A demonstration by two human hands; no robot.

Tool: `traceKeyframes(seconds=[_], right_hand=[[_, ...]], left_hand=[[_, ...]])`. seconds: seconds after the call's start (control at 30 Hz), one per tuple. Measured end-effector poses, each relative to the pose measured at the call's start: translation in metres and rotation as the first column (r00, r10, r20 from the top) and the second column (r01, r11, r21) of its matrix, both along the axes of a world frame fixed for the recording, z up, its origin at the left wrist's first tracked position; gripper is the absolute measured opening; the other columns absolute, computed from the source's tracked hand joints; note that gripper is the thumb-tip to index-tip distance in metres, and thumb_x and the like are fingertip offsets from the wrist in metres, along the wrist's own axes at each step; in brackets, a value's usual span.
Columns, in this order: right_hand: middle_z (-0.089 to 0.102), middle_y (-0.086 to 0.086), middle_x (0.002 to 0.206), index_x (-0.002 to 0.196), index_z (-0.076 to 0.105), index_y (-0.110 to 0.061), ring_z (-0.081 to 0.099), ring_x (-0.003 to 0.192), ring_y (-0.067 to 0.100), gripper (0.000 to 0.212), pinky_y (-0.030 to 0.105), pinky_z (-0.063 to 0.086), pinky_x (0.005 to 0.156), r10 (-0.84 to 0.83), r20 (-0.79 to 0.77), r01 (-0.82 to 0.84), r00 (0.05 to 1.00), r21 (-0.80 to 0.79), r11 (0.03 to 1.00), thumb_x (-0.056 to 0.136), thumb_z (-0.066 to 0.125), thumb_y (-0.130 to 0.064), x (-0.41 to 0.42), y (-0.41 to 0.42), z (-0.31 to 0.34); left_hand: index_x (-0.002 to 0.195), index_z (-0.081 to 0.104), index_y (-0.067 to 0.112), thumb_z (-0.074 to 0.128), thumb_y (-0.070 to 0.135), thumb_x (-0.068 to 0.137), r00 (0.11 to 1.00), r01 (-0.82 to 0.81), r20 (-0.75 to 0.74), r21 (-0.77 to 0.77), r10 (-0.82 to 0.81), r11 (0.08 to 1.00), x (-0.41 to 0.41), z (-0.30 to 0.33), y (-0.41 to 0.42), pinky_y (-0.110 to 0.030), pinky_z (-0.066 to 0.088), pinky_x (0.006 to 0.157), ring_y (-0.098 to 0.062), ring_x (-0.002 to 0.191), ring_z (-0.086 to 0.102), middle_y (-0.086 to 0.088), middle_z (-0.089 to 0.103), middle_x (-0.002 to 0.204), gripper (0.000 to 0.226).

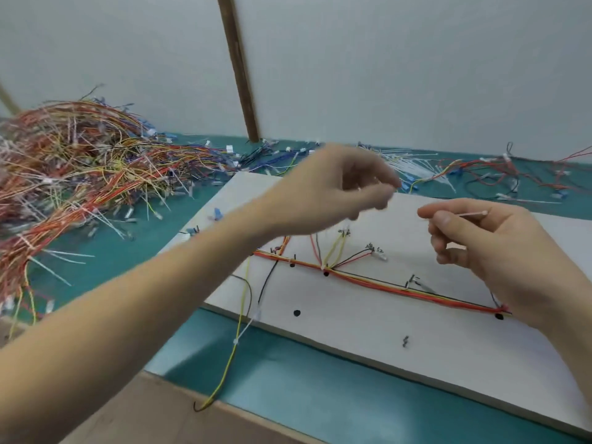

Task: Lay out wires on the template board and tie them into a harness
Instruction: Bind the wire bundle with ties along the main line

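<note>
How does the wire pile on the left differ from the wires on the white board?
The pile is a large loose tangle lying on the green mat; the board wires are few and run as one straight bundle with short branches. The pile holds many white ties; the board wires show few. Both mix red, yellow and black.

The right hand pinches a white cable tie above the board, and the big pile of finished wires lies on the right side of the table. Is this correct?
One part is wrong. The head view shows the big wire pile on the left side of the table, not the right. The rest holds: the right hand pinches a white cable tie above the board.
</note>
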State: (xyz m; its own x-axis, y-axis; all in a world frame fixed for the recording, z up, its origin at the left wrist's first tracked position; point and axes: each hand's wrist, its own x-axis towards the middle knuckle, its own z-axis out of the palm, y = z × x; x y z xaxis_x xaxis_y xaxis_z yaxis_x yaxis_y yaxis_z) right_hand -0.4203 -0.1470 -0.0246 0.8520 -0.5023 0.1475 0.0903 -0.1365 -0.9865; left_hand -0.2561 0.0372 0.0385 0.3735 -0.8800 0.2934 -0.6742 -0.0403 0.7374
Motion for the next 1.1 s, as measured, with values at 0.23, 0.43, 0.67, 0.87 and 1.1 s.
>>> traceKeyframes(seconds=[0.23, 0.43, 0.67, 0.87, 1.1], right_hand=[[0.067, -0.001, 0.071, 0.097, 0.081, -0.016, 0.059, 0.068, 0.013, 0.019, 0.025, 0.055, 0.061, 0.027, -0.003, -0.027, 1.000, -0.050, 0.998, 0.098, 0.063, -0.012, -0.004, 0.005, -0.001], [0.071, -0.001, 0.079, 0.097, 0.079, -0.011, 0.060, 0.068, 0.013, 0.015, 0.024, 0.056, 0.063, 0.002, -0.022, -0.002, 1.000, 0.002, 1.000, 0.099, 0.064, -0.012, -0.002, 0.005, -0.003], [0.072, 0.001, 0.081, 0.099, 0.080, -0.013, 0.062, 0.070, 0.013, 0.013, 0.025, 0.057, 0.067, -0.022, -0.022, 0.024, 1.000, 0.095, 0.995, 0.098, 0.067, -0.012, -0.004, 0.003, -0.006], [0.073, 0.002, 0.084, 0.099, 0.081, -0.018, 0.063, 0.071, 0.013, 0.015, 0.024, 0.056, 0.067, -0.040, 0.004, 0.039, 0.999, 0.121, 0.992, 0.098, 0.067, -0.014, -0.002, 0.003, -0.006], [0.074, 0.005, 0.089, 0.101, 0.081, -0.018, 0.065, 0.075, 0.015, 0.014, 0.026, 0.055, 0.067, -0.030, 0.014, 0.027, 0.999, 0.150, 0.988, 0.098, 0.067, -0.017, -0.002, 0.000, -0.005]], left_hand=[[0.100, 0.079, 0.014, 0.073, 0.019, 0.095, 0.997, 0.067, 0.039, -0.041, -0.065, 0.997, -0.007, -0.055, -0.027, -0.028, 0.052, 0.064, -0.017, 0.069, 0.067, 0.011, 0.075, 0.078, 0.009], [0.093, 0.080, 0.019, 0.075, 0.017, 0.092, 0.998, 0.023, -0.052, -0.096, -0.028, 0.995, -0.010, -0.077, -0.029, -0.004, 0.039, 0.058, -0.004, 0.067, 0.068, 0.008, 0.077, 0.077, 0.005], [0.091, 0.079, 0.033, 0.079, 0.036, 0.085, 0.990, -0.018, -0.139, -0.055, 0.011, 0.998, -0.007, -0.079, -0.023, -0.013, 0.042, 0.059, -0.001, 0.070, 0.067, 0.008, 0.077, 0.078, 0.006], [0.088, 0.079, 0.037, 0.079, 0.046, 0.080, 0.984, -0.042, -0.175, -0.028, 0.037, 0.999, -0.006, -0.078, -0.021, -0.032, 0.042, 0.055, -0.028, 0.062, 0.060, 0.004, 0.076, 0.077, 0.012], [0.088, 0.080, 0.035, 0.079, 0.044, 0.079, 0.978, -0.045, -0.204, -0.012, 0.041, 0.999, -0.006, -0.078, -0.019, -0.019, 0.039, 0.052, -0.007, 0.055, 0.050, 0.003, 0.074, 0.073, 0.014]])
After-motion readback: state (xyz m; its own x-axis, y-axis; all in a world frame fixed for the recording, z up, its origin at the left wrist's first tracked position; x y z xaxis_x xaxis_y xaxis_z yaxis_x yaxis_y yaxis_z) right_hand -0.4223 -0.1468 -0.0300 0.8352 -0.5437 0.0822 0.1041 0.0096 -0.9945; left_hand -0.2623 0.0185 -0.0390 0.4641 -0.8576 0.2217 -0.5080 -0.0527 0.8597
